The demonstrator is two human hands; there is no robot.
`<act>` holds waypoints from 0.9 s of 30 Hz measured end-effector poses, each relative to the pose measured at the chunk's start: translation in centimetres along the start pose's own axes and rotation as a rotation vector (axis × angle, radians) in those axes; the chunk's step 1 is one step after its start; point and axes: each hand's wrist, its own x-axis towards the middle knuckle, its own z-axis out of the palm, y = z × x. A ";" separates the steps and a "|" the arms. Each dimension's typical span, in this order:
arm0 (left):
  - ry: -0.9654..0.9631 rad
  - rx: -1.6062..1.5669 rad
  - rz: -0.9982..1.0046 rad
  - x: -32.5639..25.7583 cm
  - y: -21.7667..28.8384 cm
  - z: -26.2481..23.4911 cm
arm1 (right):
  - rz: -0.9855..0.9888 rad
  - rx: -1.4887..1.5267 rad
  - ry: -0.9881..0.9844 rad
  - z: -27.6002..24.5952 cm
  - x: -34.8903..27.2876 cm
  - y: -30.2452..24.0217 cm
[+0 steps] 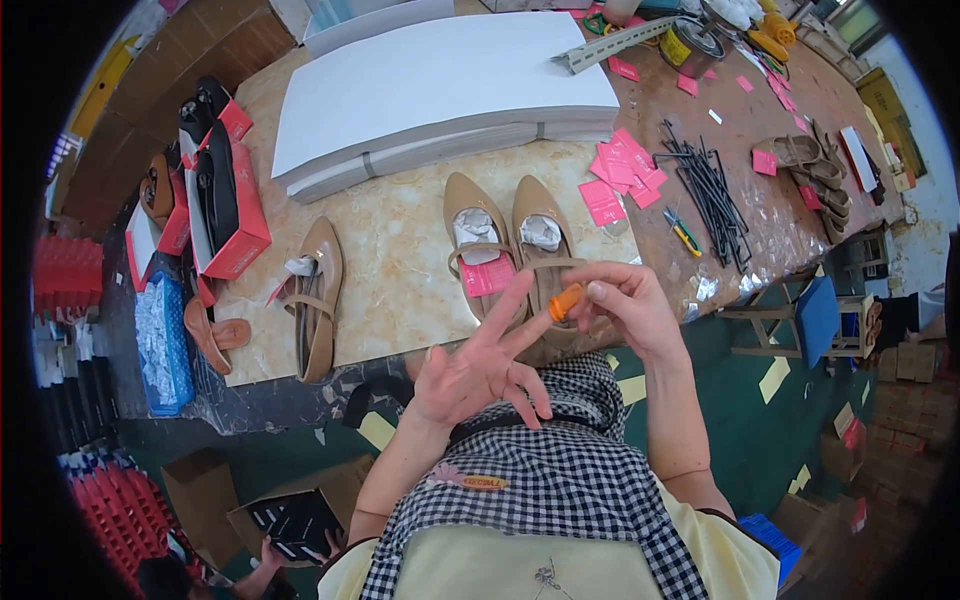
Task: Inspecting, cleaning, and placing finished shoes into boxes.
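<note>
marble-patterned worktop bore tan pointed flats. the right hand pinched an orange finger cot at a fingertip of the left hand, whose own grip was loose and splayed. fitting it seemed underway; the next move likely called for snug seating.

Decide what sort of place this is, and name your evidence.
Likely a shoe workshop or packing area: tan pointed-toe strapped shoes stuffed with white paper, open red cardboard boxes holding black shoes, and scattered rectangular pink tags.
</note>
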 end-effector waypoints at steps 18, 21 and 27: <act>-0.075 1.227 -0.513 -10.2 -7.8 -1.2 | -0.224 -0.089 0.426 -5.4 -5.8 4.4; -0.003 1.477 -0.578 -13.2 -5.2 -0.8 | -0.233 -0.119 0.467 -6.6 -6.9 4.1; 0.169 1.480 -0.461 -8.6 -5.1 -0.4 | -0.244 -0.050 0.430 -5.0 -6.1 4.8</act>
